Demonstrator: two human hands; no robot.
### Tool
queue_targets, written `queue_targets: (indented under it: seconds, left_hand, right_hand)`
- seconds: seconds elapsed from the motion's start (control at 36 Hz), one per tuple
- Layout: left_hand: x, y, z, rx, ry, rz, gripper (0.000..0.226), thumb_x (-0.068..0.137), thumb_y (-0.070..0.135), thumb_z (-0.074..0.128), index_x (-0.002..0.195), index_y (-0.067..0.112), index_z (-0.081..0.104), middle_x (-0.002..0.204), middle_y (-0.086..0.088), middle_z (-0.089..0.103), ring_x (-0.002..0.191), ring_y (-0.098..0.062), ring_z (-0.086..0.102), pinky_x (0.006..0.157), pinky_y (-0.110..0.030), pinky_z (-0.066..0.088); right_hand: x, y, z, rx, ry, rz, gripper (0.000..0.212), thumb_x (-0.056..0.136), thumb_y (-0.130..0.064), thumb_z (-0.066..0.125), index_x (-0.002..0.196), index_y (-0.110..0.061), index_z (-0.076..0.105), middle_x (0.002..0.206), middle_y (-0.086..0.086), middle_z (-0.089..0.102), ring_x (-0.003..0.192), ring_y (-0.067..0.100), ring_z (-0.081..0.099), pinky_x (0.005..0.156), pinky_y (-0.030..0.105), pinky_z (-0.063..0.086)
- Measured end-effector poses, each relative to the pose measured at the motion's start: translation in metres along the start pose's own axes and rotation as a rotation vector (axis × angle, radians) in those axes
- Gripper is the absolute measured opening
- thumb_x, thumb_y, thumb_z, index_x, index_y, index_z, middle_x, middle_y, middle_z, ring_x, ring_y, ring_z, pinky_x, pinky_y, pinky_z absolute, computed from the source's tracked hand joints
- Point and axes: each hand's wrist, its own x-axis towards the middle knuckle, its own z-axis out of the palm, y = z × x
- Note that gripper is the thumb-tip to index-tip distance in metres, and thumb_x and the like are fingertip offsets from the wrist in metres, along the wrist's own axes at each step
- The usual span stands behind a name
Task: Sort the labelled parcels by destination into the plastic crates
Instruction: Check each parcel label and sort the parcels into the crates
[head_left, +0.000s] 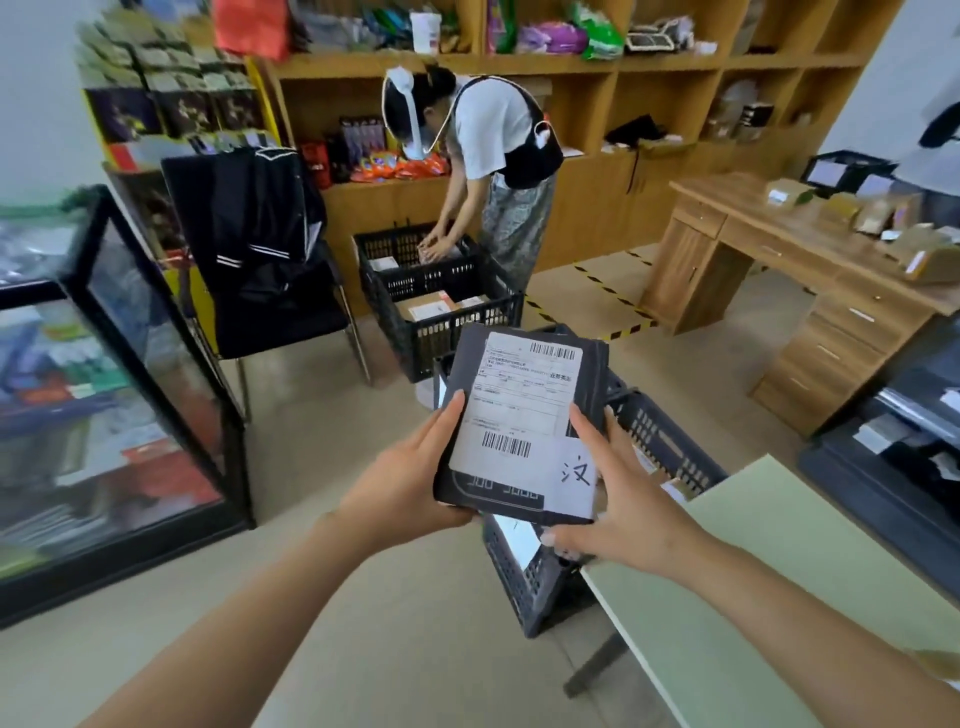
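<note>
Light: bright, even | shadows: soft | edges: bent, blurred | centre: sharp

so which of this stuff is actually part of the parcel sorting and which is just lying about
Part of the job:
- dark parcel with shipping label, held by left hand and right hand
- black crate beneath it
- far crates holding boxes

Just lying about:
- chair draped with clothes
- wooden desk
- glass cabinet
</note>
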Motion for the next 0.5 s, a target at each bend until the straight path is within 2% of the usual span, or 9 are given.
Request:
queue_targets:
  seconds: [0.11, 0.28, 0.33, 0.39, 0.44, 0.5]
  left_hand:
    - [0.038, -0.028, -0.027, 0.052, -0.013, -0.003, 0.123, 0.071, 0.043, 0.080, 0.152, 0.031, -0.012, 0.162, 0.009, 0.010, 0.132, -0.021, 0.043, 0.099, -0.035, 0.044]
    - [0.101, -0.071, -0.047, 0.089, -0.007, 0.018, 0.124, 0.071, 0.051, 0.077, 0.147, 0.036, -0.020, 0.161, 0.008, 0.009, 0.140, -0.017, 0.032, 0.101, -0.034, 0.043]
    - [0.128, -0.089, -0.053, 0.105, -0.011, 0.020, 0.125, 0.071, 0.052, 0.076, 0.146, 0.039, -0.023, 0.160, 0.010, 0.008, 0.137, -0.017, 0.036, 0.100, -0.033, 0.045]
    - [0.158, -0.107, -0.058, 0.130, -0.025, 0.017, 0.127, 0.070, 0.054, 0.076, 0.143, 0.044, -0.027, 0.160, 0.014, 0.006, 0.132, -0.017, 0.041, 0.098, -0.034, 0.046]
    - [0.187, -0.125, -0.063, 0.149, -0.047, 0.013, 0.129, 0.069, 0.055, 0.077, 0.140, 0.047, -0.030, 0.160, 0.016, 0.003, 0.131, -0.018, 0.042, 0.098, -0.036, 0.047]
    - [0.216, -0.141, -0.068, 0.155, -0.078, 0.012, 0.130, 0.069, 0.055, 0.077, 0.140, 0.047, -0.031, 0.160, 0.018, 0.000, 0.131, -0.018, 0.042, 0.099, -0.037, 0.047]
  right_hand:
    - [0.052, -0.005, -0.005, 0.009, 0.021, -0.012, 0.125, 0.065, -0.051, 0.083, 0.143, -0.057, -0.014, 0.156, -0.019, -0.025, 0.145, 0.004, 0.010, 0.113, 0.035, 0.028]
    - [0.131, 0.000, -0.012, -0.002, 0.067, -0.046, 0.120, 0.060, -0.062, 0.079, 0.138, -0.066, -0.012, 0.158, -0.018, -0.019, 0.145, 0.007, 0.016, 0.109, 0.041, 0.040]
    - [0.162, 0.003, -0.015, 0.003, 0.088, -0.073, 0.120, 0.063, -0.057, 0.081, 0.137, -0.066, -0.013, 0.158, -0.019, -0.019, 0.143, -0.001, 0.010, 0.113, 0.035, 0.033]
    - [0.193, 0.008, -0.020, 0.004, 0.085, -0.080, 0.118, 0.068, -0.051, 0.081, 0.133, -0.066, -0.015, 0.155, -0.021, -0.025, 0.135, -0.013, 0.001, 0.111, 0.022, 0.019]
    - [0.224, 0.011, -0.026, -0.003, 0.082, -0.068, 0.117, 0.070, -0.050, 0.080, 0.132, -0.064, -0.017, 0.155, -0.019, -0.028, 0.130, -0.015, 0.000, 0.107, 0.019, 0.017]
    - [0.255, 0.013, -0.031, -0.024, 0.063, -0.038, 0.116, 0.072, -0.051, 0.078, 0.133, -0.060, -0.020, 0.155, -0.015, -0.030, 0.127, -0.013, 0.000, 0.110, 0.022, 0.021]
